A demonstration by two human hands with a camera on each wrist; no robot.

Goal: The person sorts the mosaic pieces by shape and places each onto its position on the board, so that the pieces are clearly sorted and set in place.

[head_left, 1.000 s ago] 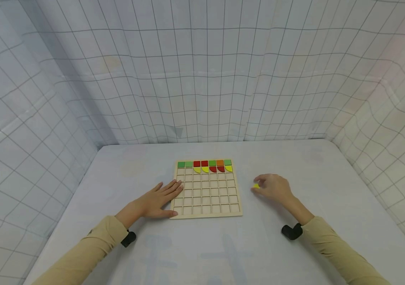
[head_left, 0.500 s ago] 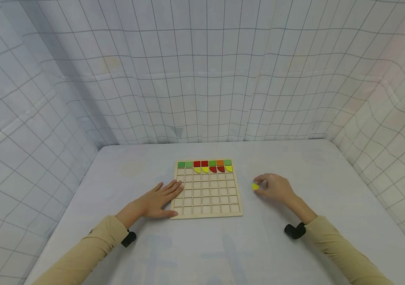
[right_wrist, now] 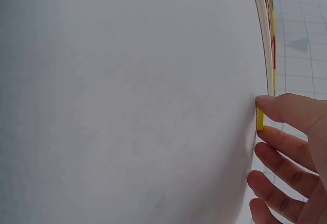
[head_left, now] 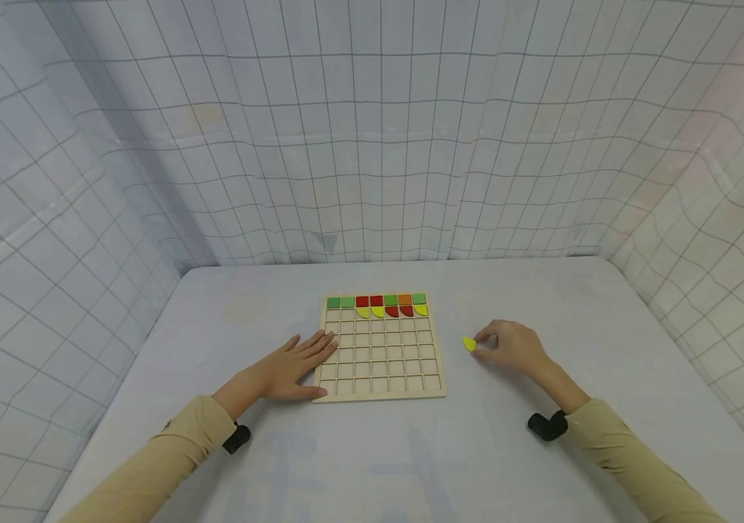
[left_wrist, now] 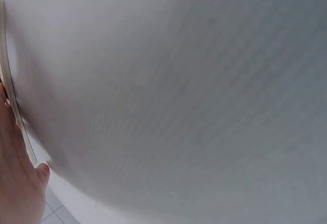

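Note:
A square wooden grid board [head_left: 379, 397] lies on the table. Green, red and orange square tiles [head_left: 375, 300] fill its far row, and several yellow and red quarter-circle tiles [head_left: 391, 311] sit in the row below. My left hand [head_left: 290, 369] rests flat, fingers spread, on the board's left edge; in the left wrist view only part of that hand [left_wrist: 20, 168] shows. Right of the board, my right hand [head_left: 512, 347] pinches a yellow quarter-circle tile [head_left: 469, 343] between thumb and index finger, at the table surface. The right wrist view shows the yellow tile [right_wrist: 260, 115] edge-on.
The white table [head_left: 372, 457] extends around the board on all sides. Hanging white sheets with a grid pattern [head_left: 385, 145] enclose the back and both sides. A black wrist camera [head_left: 547, 426] is strapped to the right wrist, another black camera [head_left: 237, 439] to the left.
The yellow tile shows more fully now, as the right hand's fingers have shifted to its right side. The right forearm has moved slightly right. My left hand has stayed still.

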